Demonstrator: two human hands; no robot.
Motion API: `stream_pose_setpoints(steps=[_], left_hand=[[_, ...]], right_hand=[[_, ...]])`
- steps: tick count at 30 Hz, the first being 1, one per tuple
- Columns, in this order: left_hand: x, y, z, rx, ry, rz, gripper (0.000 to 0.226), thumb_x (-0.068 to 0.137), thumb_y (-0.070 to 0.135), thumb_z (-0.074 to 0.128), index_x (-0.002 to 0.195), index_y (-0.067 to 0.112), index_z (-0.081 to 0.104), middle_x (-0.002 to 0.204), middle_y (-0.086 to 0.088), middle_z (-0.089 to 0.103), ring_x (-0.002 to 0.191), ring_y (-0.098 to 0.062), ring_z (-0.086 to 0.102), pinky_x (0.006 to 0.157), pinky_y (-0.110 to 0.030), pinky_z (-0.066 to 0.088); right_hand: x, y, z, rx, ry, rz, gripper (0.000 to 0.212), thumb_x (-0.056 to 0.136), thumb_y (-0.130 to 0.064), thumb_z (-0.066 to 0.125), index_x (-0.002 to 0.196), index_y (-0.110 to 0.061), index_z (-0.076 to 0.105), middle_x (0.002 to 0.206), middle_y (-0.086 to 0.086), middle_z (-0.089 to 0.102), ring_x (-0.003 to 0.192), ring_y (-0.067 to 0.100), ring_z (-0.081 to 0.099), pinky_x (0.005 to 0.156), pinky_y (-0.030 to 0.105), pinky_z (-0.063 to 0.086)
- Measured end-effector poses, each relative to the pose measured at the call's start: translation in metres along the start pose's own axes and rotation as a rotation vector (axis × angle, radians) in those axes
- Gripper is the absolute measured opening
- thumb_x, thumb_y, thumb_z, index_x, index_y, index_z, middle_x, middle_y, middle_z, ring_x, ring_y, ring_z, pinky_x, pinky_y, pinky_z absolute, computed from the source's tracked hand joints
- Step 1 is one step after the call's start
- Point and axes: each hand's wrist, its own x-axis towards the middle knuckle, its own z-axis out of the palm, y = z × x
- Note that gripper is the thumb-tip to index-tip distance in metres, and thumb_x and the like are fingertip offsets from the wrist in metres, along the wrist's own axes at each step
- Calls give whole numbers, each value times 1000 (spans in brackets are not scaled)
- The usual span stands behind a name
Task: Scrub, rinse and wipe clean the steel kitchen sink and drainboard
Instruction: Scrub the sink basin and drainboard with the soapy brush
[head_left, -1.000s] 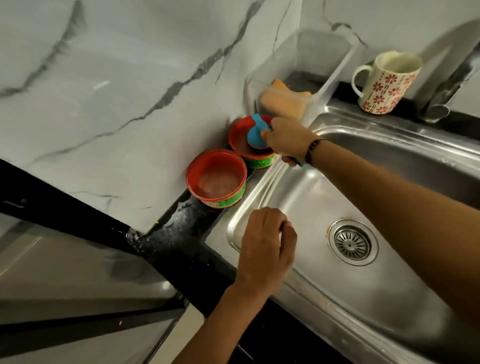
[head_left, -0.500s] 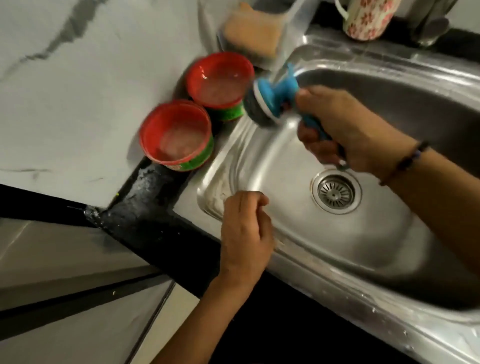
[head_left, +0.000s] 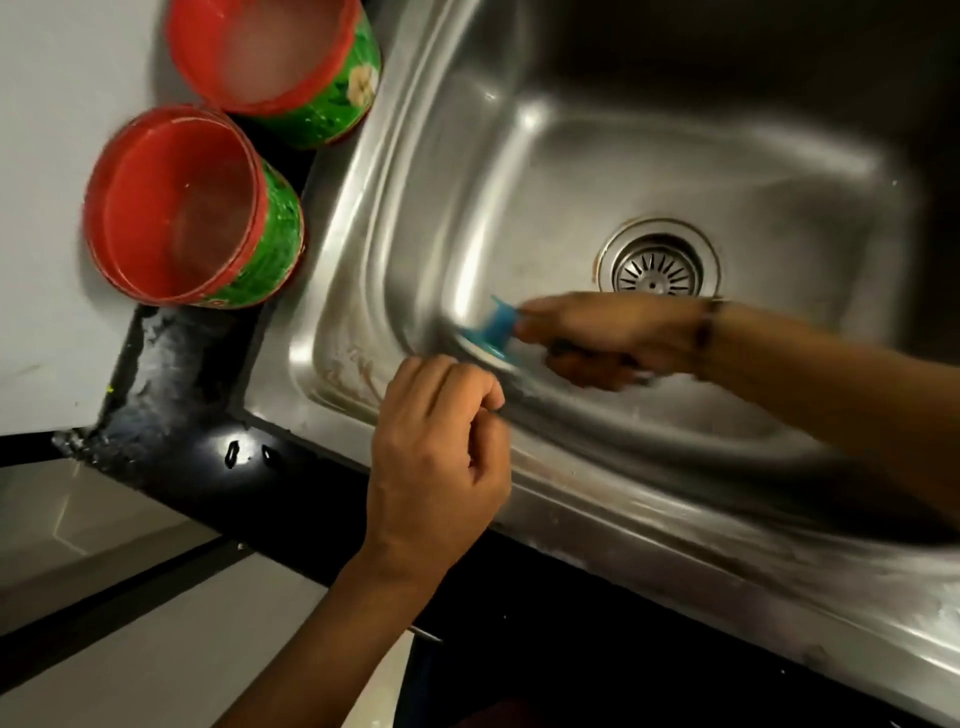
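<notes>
A steel sink (head_left: 597, 171) fills the right of the view, with a round drain strainer (head_left: 657, 266) in its floor. My right hand (head_left: 613, 335) grips the handle of a blue scrub brush (head_left: 493, 332), whose head presses against the sink's near-left inner wall. The brush and hand are blurred by motion. My left hand (head_left: 439, 457) rests over the sink's front rim, its fingers loosely curled and holding nothing.
Two red tubs with green labels stand left of the sink, one nearer (head_left: 192, 208) and one farther back (head_left: 280, 62). A wet black counter (head_left: 171, 384) borders the sink's left and front. The white marble wall (head_left: 52, 208) is at left.
My right hand carried the brush from the far red tub down into the sink's near-left corner. The view tilted down, so the mug, tap and plastic box left the frame.
</notes>
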Motion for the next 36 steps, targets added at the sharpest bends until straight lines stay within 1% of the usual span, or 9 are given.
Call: stream_pose_setpoints(steps=[5,8,11,15,21,26,29,34,36], left_hand=[[-1,-1,-3,-45,-29,77,23,76,-5,41,57,0,53,58,-10,48,59,-25,42,55,-36,38],[-2,-2,-3,-91,-78,133,28,77,-7,37,54,-2,52,55,-11,47,54,-26,41,51,-41,37],[-2,-2,-4,-99,-128,184,30,78,-8,37,54,-1,53,55,-12,47,54,-28,42,51,-43,38],[-3,-1,-3,-37,-157,245,30,79,-10,39,55,0,54,56,-13,48,53,-30,44,52,-45,39],[-5,-2,-1,-4,-180,316,28,78,-12,43,57,1,56,58,-13,50,54,-29,44,53,-46,39],[-3,-1,0,14,-202,323,26,79,-10,44,58,2,55,59,-13,49,55,-29,43,53,-45,39],[-2,-2,1,16,-213,314,26,80,-10,43,59,3,54,59,-12,47,55,-28,42,53,-45,38],[-3,-2,1,10,-164,307,26,77,-11,42,59,4,53,59,-10,47,56,-26,40,54,-42,39],[-1,-2,2,-1,-168,306,26,78,-10,41,60,3,53,60,-11,47,57,-26,40,55,-43,39]], right_hand=[[-32,1,-23,-56,-74,262,23,91,-42,51,113,-37,56,47,-1,33,35,10,24,35,16,25],[-76,23,-54,-38,-247,496,60,57,-60,79,112,-42,62,51,10,35,49,15,28,42,32,20],[-35,11,-36,-237,-37,366,22,87,-43,58,106,-32,62,47,3,35,37,11,26,38,18,21],[28,-8,-3,-148,8,126,22,99,-32,38,109,-19,53,45,-6,32,32,6,22,33,12,21],[-49,4,-50,-157,-79,606,22,96,-24,43,113,-24,57,48,3,31,28,7,21,32,7,23],[-2,-35,-3,-325,82,274,46,99,-11,33,55,-11,47,25,-4,30,19,6,26,35,16,24],[13,-35,0,-408,164,190,30,99,-17,39,70,-12,44,36,1,38,19,6,31,26,14,27],[-33,27,-33,-417,65,565,15,96,-22,47,103,-22,61,47,3,39,38,14,28,41,19,25],[-18,18,-27,-454,123,499,18,96,-24,48,109,-19,60,47,0,41,36,12,30,36,17,26]])
